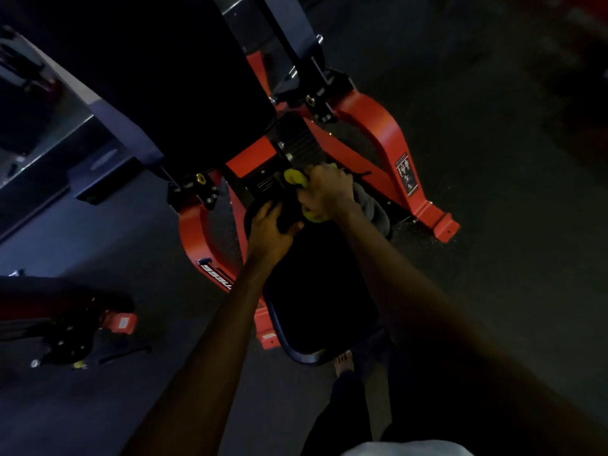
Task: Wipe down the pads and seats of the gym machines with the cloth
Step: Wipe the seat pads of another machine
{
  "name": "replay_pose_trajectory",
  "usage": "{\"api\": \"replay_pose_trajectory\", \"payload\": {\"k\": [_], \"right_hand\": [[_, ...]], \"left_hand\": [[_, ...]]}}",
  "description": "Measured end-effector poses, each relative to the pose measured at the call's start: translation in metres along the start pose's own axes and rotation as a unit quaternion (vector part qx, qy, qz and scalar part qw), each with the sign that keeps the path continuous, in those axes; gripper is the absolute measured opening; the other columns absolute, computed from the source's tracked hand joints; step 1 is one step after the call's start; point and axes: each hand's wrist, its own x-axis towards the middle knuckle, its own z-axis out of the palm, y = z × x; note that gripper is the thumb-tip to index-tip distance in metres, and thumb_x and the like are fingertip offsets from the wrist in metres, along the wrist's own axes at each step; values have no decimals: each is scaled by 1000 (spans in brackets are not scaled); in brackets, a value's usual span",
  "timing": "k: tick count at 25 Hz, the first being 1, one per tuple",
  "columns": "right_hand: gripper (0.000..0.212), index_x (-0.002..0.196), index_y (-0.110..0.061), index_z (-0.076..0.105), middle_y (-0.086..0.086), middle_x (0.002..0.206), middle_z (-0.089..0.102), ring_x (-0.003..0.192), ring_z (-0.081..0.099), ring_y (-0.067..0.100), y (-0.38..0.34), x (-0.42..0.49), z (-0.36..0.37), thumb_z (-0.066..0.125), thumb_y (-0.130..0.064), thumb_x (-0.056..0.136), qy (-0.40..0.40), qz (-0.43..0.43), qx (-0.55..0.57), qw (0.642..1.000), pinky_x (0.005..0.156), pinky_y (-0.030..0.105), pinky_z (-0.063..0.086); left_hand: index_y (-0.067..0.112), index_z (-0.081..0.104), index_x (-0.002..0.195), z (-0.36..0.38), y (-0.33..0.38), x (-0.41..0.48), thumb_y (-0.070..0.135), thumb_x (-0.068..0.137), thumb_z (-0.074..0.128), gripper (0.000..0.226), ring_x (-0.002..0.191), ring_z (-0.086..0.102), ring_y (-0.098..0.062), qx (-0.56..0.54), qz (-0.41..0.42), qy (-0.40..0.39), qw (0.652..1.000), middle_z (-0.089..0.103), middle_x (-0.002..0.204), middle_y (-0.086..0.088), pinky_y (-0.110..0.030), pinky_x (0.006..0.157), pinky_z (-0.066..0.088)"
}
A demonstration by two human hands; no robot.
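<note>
Yellow-green cloth (291, 177) is bunched up in our right hand (327, 192), and the fingers are curled tight round it. In the head view, the only one we have, hand and cloth sit at the far end of the black seat (316, 291), close to where it meets the red frame (378, 126). Our left hand (271, 230) lies on the seat just beside the right one. It is too dark to tell if it grips the seat or only rests there. The big black back pad (184, 77) stands up behind the seat. A grey bundle (373, 209) hangs just past our right hand; we cannot tell what it is.

We think the step now is wiping the seat. We cannot see which parts are clean, so we should do all of it. To do it well, we should press the cloth flat, not in a ball, so more of it touches. We should pull it toward us in long rows, side by side, and go round the edges too. The left hand should move off its spot so that bit gets wiped as well.
</note>
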Motion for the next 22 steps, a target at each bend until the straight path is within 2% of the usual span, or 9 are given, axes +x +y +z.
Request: {"api": "replay_pose_trajectory", "payload": {"k": [5,9,12,17,19,22], "right_hand": [[45,126,-22,67,15,126,68,118,61,40,38,16,-12,64,-47,89,-51,37,126,990,95,40,46],[48,128,-25,66,13,124,68,117,62,39,62,-21,-3,64,-49,86,-39,55,130,989,94,41,47],[48,126,-25,66,12,123,69,115,63,39,55,-27,-12,64,-48,84,-26,62,139,988,93,41,48],[42,127,-32,66,13,121,70,112,64,38,85,-86,-19,65,-46,88,-14,83,106,991,86,37,46],[40,124,-31,67,12,118,71,109,66,36,83,-97,-17,66,-46,87,0,98,98,990,85,36,46],[39,110,-22,69,15,110,71,105,67,34,83,-90,-22,66,-50,83,7,141,151,979,78,31,41]], "left_hand": [[22,41,152,-2,7,8,65,78,72,91,145,28,-34,96,-30,-37,994,33,157,-12,-43,118,27],[23,37,154,0,16,14,60,79,73,91,147,24,-35,129,-13,-60,990,29,160,-12,-42,119,21],[29,39,153,-2,16,16,62,78,72,88,146,27,-36,129,-5,-60,990,32,158,-13,-43,119,22],[30,41,151,-4,19,15,55,81,74,81,144,27,-37,105,5,-68,992,32,156,-13,-45,117,25],[24,46,149,-1,22,15,43,86,74,72,143,29,-37,80,64,-73,992,32,156,-15,-44,117,27],[18,56,141,6,21,13,17,93,68,49,140,38,-36,68,185,-91,976,40,153,-17,-40,117,31]]}}
